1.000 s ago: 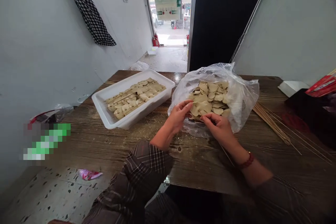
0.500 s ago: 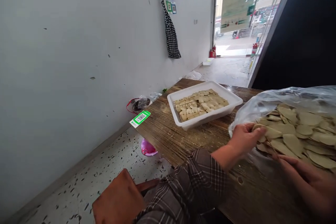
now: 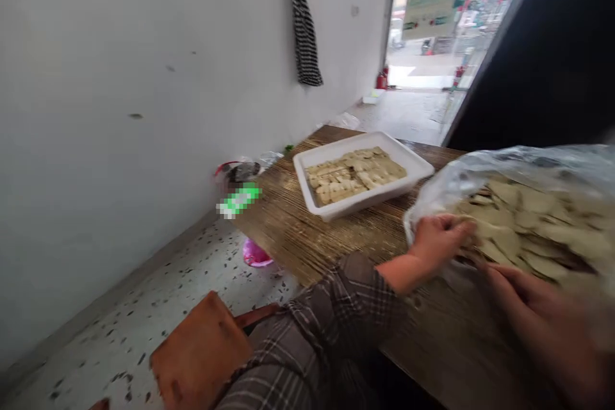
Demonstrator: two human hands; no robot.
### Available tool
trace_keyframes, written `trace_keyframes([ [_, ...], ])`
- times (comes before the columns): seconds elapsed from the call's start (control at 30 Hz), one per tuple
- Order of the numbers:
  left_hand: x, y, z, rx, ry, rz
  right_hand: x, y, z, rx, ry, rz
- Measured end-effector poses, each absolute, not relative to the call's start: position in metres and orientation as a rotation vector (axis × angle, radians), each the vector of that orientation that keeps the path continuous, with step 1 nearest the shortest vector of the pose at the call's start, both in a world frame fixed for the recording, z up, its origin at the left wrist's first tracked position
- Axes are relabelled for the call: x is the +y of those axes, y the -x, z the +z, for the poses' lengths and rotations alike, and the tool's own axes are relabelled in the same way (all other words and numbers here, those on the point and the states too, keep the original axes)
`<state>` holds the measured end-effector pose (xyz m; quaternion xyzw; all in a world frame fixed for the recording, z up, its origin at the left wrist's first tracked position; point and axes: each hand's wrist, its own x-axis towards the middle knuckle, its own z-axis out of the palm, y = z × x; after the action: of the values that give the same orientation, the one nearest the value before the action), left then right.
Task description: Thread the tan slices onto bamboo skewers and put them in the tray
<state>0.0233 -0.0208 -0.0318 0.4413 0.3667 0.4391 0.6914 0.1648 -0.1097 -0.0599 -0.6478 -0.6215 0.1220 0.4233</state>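
My left hand [image 3: 439, 243] is closed, thumb and fingers pinching a flat beige slice [image 3: 467, 223] at the near left edge of the pile. My right hand [image 3: 538, 314], blurred, has its fingertips pressed together just below, on what looks like a thin skewer mostly hidden between the hands. Around them, many pale beige oval slices [image 3: 542, 230] lie in an open clear plastic bag [image 3: 446, 182]. Left of the bag, a white tray [image 3: 331, 211] holds rows of similar slices with thin sticks across them.
The wooden table [image 3: 288, 218] ends on the left, where a blurred green-and-white card [image 3: 240, 198] sits at its corner. Below are a pink container [image 3: 257, 253] and a brown stool [image 3: 202, 349]. A checked cloth [image 3: 305, 38] hangs on the wall; a glass doorway [image 3: 427, 45] stands beyond.
The view has shifted, so table, tray and bag appear a little further left and higher. Both hands remain closed at the bag's near edge.
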Motion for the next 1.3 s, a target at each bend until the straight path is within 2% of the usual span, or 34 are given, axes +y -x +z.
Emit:
trace_keyframes([
  [0.13, -0.023, -0.023, -0.019, 0.745, -0.960, 1.009, -0.109, -0.147, -0.032, -1.493, 1.555, 0.390],
  [0.8, -0.019, -0.031, -0.019, 0.700, -1.315, 1.042, -0.094, -0.169, -0.021, -1.314, 1.515, 0.292],
  [0.97, 0.003, -0.021, -0.023, 0.893, -1.822, 1.036, -0.090, -0.186, -0.023, -1.072, 1.471, 0.313],
  [1.1, 0.008, -0.022, -0.031, 0.834, -2.304, 0.899, -0.088, -0.184, -0.025, -1.062, 1.427, 0.379],
  [1.3, 0.009, -0.027, -0.037, 0.775, -2.415, 0.804, -0.088, -0.178, -0.025, -1.117, 1.452, 0.386],
])
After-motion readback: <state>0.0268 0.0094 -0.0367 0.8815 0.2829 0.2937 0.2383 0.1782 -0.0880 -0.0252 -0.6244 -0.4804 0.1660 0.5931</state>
